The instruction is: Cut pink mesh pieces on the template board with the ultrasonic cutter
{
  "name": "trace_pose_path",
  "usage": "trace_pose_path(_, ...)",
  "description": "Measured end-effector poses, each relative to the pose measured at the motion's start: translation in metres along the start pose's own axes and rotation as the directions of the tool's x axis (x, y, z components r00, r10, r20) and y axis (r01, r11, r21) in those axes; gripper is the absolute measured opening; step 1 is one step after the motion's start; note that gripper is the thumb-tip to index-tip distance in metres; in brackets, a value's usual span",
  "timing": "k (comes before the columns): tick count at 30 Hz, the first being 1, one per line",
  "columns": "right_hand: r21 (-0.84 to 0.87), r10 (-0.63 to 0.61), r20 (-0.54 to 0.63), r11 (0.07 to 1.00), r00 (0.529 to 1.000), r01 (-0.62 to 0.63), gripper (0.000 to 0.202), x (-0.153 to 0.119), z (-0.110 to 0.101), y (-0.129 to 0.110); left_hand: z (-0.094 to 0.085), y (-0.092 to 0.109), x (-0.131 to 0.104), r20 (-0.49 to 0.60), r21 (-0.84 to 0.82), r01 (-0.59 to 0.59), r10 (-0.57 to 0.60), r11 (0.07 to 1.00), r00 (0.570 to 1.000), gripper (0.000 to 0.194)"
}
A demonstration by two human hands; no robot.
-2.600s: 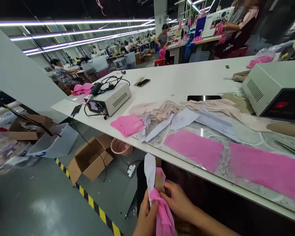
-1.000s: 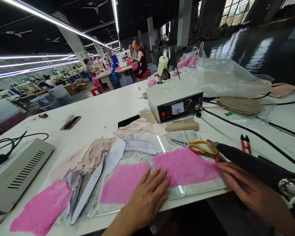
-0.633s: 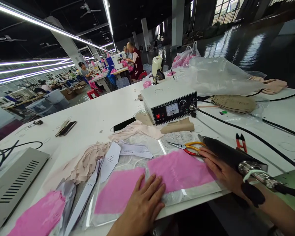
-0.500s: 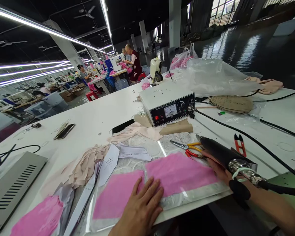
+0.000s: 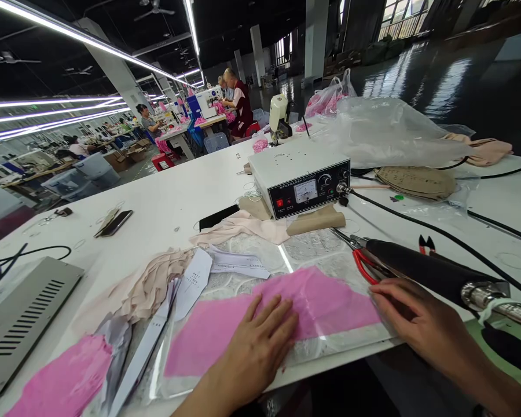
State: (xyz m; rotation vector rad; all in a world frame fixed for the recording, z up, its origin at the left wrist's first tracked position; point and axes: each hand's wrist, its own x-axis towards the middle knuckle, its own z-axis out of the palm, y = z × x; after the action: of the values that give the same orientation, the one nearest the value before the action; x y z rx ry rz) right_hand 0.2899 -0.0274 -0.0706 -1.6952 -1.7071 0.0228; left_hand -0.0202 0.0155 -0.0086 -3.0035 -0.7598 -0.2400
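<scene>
My left hand [image 5: 258,341] lies flat with fingers spread on pink fabric, across the place where the right pink piece [image 5: 316,307] meets the left pink piece [image 5: 208,330]. Both pieces lie on a clear sheet [image 5: 330,350] at the table's front edge. At the right piece's right corner, my right hand [image 5: 417,318] has thumb and forefinger pinched together on the fabric. Just beyond that hand rests a black corded handheld tool [image 5: 421,269], apart from my fingers. Red-handled pliers [image 5: 364,266] lie partly beneath its tip.
A control box with a dial [image 5: 308,191] stands behind the fabric, its cable running right. White paper patterns [image 5: 195,281], beige fabric strips [image 5: 156,289] and a pink stack [image 5: 65,376] lie left. Red snips [image 5: 426,246] sit behind the tool. Co-workers sit at distant machines.
My right hand has let go of the black tool, which now lies farther right, and has come to the fabric's right corner. The right piece has shifted slightly left, closing the gap.
</scene>
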Motion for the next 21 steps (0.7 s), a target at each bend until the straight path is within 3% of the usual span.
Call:
trace_pose_path(5, -0.124, -0.061, 0.045, 0.99, 0.997, 0.066, 0.027, 0.001, 0.003, -0.014, 0.016, -0.009, 0.001, -0.029, 0.053, 0.094, -0.093, 0.994, 0.995, 0.039)
trace_pose_path(12, -0.054, -0.153, 0.103, 0.986, 0.983, 0.159, 0.022, 0.012, -0.001, -0.015, 0.021, -0.015, -0.008, -0.079, 0.05, 0.231, -0.226, 0.972, 0.971, 0.035)
trace_pose_path(21, 0.007, -0.098, 0.111, 0.995, 0.989, 0.098, 0.02, 0.034, 0.005, -0.018, 0.02, -0.024, 0.005, -0.15, 0.034, 0.293, -0.285, 0.956, 0.947, 0.029)
